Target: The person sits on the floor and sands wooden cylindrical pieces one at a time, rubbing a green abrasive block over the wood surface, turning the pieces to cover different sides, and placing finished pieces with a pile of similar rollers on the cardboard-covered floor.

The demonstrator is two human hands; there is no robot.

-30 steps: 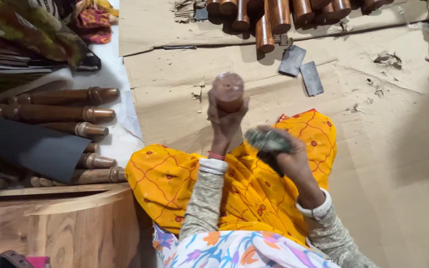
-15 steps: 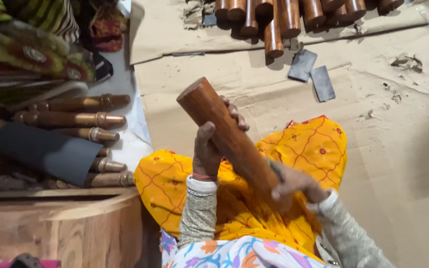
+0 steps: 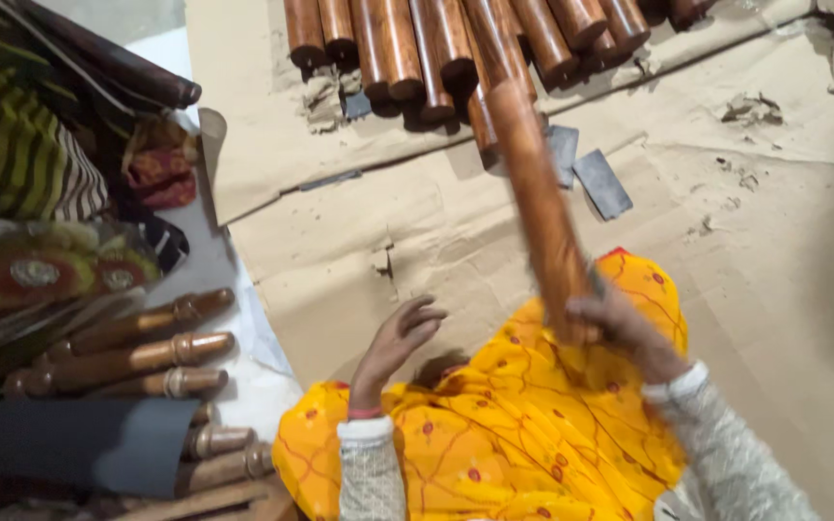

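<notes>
- Your right hand (image 3: 620, 328) gripped the wooden rod (image 3: 538, 207) by its near end, pointing it to 12 o'clock toward the pile of rods (image 3: 456, 43).
- Your left hand (image 3: 396, 340) hovered empty, fingers spread, over the yellow cloth (image 3: 494, 434), likely as a lap pad.

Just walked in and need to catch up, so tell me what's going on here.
A person sits on flattened cardboard with a yellow patterned cloth across the lap. The right hand grips a long, smooth brown wooden rod by its near end, pointing it away toward a row of similar polished rods. The left hand is open and holds nothing, hovering above the cloth. Turned wooden pieces lie stacked on the left.
</notes>
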